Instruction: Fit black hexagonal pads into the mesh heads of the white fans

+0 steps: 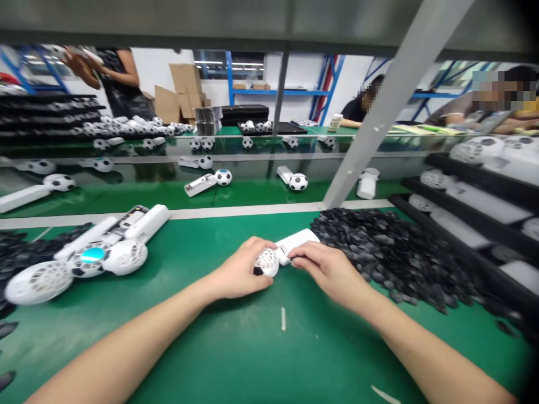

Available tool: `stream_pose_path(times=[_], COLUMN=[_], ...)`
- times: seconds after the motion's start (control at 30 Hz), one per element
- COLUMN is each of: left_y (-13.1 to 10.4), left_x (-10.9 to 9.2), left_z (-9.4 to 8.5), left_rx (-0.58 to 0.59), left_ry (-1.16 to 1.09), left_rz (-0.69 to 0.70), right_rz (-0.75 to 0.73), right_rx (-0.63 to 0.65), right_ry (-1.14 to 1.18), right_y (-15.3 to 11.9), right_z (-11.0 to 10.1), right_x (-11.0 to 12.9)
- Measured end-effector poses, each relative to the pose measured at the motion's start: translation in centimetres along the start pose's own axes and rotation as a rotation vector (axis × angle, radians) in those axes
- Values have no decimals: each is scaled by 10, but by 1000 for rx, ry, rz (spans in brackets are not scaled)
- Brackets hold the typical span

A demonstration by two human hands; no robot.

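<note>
A white handheld fan [298,240] with a round, football-patterned head lies on the green table, its handle pointing up and to the right. My left hand [246,266] is wrapped round the head, whose white grille and one black patch show beside the fingers. At the neck, my right hand [326,269] pinches a small dark piece [293,258], of which only the edge shows between the fingertips. Just beyond the right hand spreads a heap of small black plastic pieces [387,252].
Several similar fans [126,255] lie grouped at the left, near more black pieces [42,247]. Stacked black trays [475,196] of fans stand at the right. A grey slanted post [379,123] rises before a conveyor belt [248,196] carrying fans. Other people work beyond it.
</note>
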State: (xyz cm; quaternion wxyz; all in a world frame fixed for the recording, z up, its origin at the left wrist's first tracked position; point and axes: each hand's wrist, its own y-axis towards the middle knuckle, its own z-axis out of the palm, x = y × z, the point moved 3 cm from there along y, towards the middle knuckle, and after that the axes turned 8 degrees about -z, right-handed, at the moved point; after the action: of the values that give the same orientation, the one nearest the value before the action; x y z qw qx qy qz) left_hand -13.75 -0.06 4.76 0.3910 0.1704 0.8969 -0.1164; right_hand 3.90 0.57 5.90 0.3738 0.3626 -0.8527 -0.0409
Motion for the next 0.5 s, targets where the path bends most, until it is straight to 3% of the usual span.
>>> stream_pose_path(times=[0.1,0.27,0.5], left_y=[1,1,3], left_x=[0,-3,0], left_z=[0,0,1], left_rx=[19,16,-1], left_ry=[2,-3,-15], left_rz=[-28,-21,-10], right_rz=[82,-14,-1], right_rx=[18,-14,5], right_ry=[113,177,187], right_y=[-1,-1,4], right_z=[3,7,21], right_x=[-2,1,-5])
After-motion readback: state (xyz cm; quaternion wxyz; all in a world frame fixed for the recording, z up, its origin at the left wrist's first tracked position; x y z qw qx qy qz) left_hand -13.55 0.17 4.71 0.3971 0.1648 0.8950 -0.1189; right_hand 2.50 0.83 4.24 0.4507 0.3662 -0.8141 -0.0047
